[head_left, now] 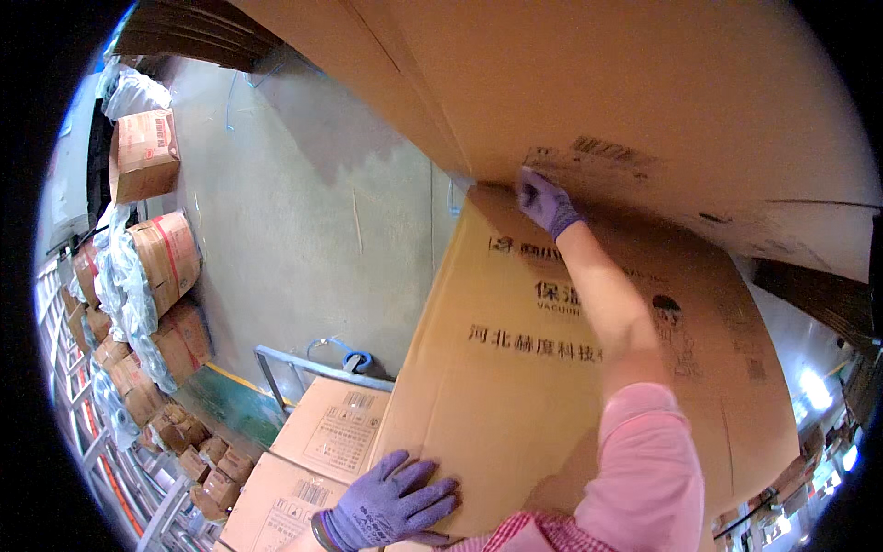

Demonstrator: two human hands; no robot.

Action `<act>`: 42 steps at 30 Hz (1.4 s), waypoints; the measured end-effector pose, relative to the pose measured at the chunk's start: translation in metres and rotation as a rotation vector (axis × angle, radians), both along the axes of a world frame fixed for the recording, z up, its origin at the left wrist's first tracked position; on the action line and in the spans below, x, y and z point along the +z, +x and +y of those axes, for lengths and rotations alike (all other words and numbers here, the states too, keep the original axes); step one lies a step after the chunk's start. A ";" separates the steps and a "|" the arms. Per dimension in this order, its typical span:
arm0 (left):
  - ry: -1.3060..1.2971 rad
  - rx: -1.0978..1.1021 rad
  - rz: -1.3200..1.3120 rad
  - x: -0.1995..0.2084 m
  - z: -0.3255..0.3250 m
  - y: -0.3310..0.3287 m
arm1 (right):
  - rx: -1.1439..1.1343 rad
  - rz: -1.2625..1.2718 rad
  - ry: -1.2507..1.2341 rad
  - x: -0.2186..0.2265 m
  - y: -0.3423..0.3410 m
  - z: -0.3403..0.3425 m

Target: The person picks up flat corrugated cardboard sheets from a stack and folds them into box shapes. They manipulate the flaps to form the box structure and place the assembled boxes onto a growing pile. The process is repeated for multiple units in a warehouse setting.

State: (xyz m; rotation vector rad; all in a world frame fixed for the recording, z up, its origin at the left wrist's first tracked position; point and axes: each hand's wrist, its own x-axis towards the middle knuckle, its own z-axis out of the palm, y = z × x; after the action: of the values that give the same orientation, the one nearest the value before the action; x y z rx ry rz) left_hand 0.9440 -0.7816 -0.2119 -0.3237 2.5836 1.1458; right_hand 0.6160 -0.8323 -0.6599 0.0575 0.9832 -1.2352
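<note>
A large flat cardboard sheet [515, 405] with dark printing stands or leans right in front of me. Beyond it, a second big cardboard panel [699, 83] fills the upper right, and the two meet along a crease. My right hand [547, 202], in a purple glove, reaches across the sheet to that crease. Its fingers are curled against the far panel; whatever they grip, if anything, is hidden. My left hand [386, 504], gloved alike, lies with fingers spread on the near left edge of the sheet, by the stacked cartons.
Printed cartons [331, 423] are stacked at lower left, beside a metal cart frame [317, 368] with a blue wheel [357, 362]. Along the left, brown boxes [166, 258] and clear plastic wrap [120, 276] lie on the grey floor [313, 212].
</note>
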 end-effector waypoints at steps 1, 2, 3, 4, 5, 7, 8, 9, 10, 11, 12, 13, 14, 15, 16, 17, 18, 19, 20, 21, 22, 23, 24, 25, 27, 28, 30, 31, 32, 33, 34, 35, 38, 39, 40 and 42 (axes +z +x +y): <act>0.014 -0.041 -0.003 0.007 -0.010 -0.002 | 0.065 -0.143 0.009 0.049 0.020 -0.006; -0.076 -0.140 0.118 0.007 -0.028 -0.013 | 0.194 -0.215 -0.009 0.116 0.025 -0.018; -0.160 -0.247 0.235 0.009 -0.047 -0.023 | 0.332 -0.224 -0.026 0.185 0.019 -0.020; -0.246 -0.355 0.352 0.008 -0.072 -0.037 | 0.512 -0.148 -0.152 0.241 0.002 -0.018; -0.454 -0.357 0.607 0.010 -0.104 -0.071 | 0.762 0.110 -0.291 0.329 -0.026 -0.026; -0.444 -0.210 0.390 0.023 -0.146 -0.115 | 0.966 0.221 -0.328 0.459 -0.061 -0.038; -0.620 -0.170 0.457 0.027 -0.172 -0.142 | 0.997 0.249 -0.404 0.503 -0.078 -0.035; -0.814 -0.103 0.485 0.037 -0.194 -0.163 | 1.077 0.234 -0.456 0.519 -0.083 -0.027; -0.852 -0.039 0.563 0.034 -0.194 -0.165 | 1.139 0.230 -0.488 0.529 -0.092 -0.018; -0.885 0.031 0.631 0.033 -0.193 -0.162 | 1.246 0.187 -0.472 0.523 -0.092 -0.007; -0.821 0.010 0.617 0.039 -0.169 -0.149 | 1.240 0.198 -0.355 0.508 -0.091 0.015; -0.763 0.004 0.585 0.041 -0.142 -0.123 | 1.252 0.200 -0.246 0.491 -0.083 0.030; -0.380 -0.066 0.289 0.038 -0.110 -0.091 | 1.180 0.226 -0.065 0.441 -0.070 0.046; -0.080 -0.144 0.042 0.024 -0.079 -0.051 | 1.025 0.228 -0.042 0.372 -0.062 0.060; 0.017 -0.193 -0.142 0.011 -0.043 -0.011 | 0.908 0.310 0.003 0.298 -0.052 0.064; 0.065 -0.133 -0.184 -0.001 -0.014 0.015 | 0.542 0.047 0.174 0.210 -0.036 0.074; 0.070 -0.012 -0.134 -0.006 0.005 0.032 | 0.379 -0.061 0.281 0.145 -0.025 0.069; 0.079 -0.007 -0.156 -0.005 0.007 0.032 | 0.192 -0.146 0.313 0.075 -0.017 0.069; 0.031 -0.045 -0.171 -0.005 0.007 0.027 | -0.020 -0.228 0.347 0.012 -0.019 0.076; 0.034 -0.045 -0.155 -0.006 0.007 0.025 | -0.211 -0.224 0.411 -0.035 -0.021 0.073; 0.036 -0.041 -0.128 -0.006 0.005 0.024 | -0.404 -0.200 0.462 -0.075 -0.026 0.069; 0.098 0.084 -0.097 -0.005 0.005 0.024 | -0.560 -0.175 0.472 -0.096 -0.032 0.061; 0.095 0.054 -0.081 -0.014 0.003 0.023 | -0.595 -0.178 0.442 -0.097 -0.025 0.046; 0.097 0.042 -0.074 -0.013 0.006 0.026 | -0.522 -0.186 0.369 -0.083 -0.009 0.027; 0.062 0.000 -0.028 -0.004 0.002 0.026 | -0.214 -0.206 0.155 -0.001 0.018 0.000; 0.004 -0.055 0.058 -0.004 -0.009 0.019 | -0.059 -0.226 0.080 0.059 0.022 0.000; -0.118 -0.136 0.249 0.010 -0.047 -0.009 | 0.263 -0.186 -0.021 0.202 -0.001 -0.009; -0.131 -0.227 0.294 0.016 -0.074 -0.029 | 0.408 -0.152 -0.080 0.271 -0.017 -0.012; -0.157 -0.322 0.336 0.025 -0.100 -0.054 | 0.656 0.111 -0.166 0.354 -0.038 -0.016; -0.260 -0.292 0.431 0.031 -0.117 -0.076 | 0.795 0.171 -0.286 0.416 -0.059 -0.012; -0.296 -0.241 0.493 0.037 -0.139 -0.101 | 0.883 0.217 -0.519 0.455 -0.071 -0.012; -0.485 -0.162 0.568 0.040 -0.160 -0.119 | 0.935 0.251 -0.747 0.490 -0.082 -0.015; -0.784 0.070 0.717 0.042 -0.185 -0.151 | 1.251 -0.032 -0.811 0.510 -0.075 -0.001; -0.782 0.097 0.704 0.044 -0.165 -0.130 | 1.498 0.080 -0.491 0.506 -0.066 0.012; -0.593 0.056 0.570 0.043 -0.139 -0.101 | 1.417 0.043 -0.164 0.479 -0.051 0.034; -0.021 -0.073 0.098 0.030 -0.095 -0.046 | 1.076 0.128 -0.029 0.364 -0.030 0.060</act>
State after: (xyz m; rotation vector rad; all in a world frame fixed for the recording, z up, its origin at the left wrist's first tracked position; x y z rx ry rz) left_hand 0.8983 -0.8761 -0.1816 -0.1808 2.6699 1.1362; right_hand 0.5859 -0.7727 -0.2960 -0.5194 0.8963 -0.2580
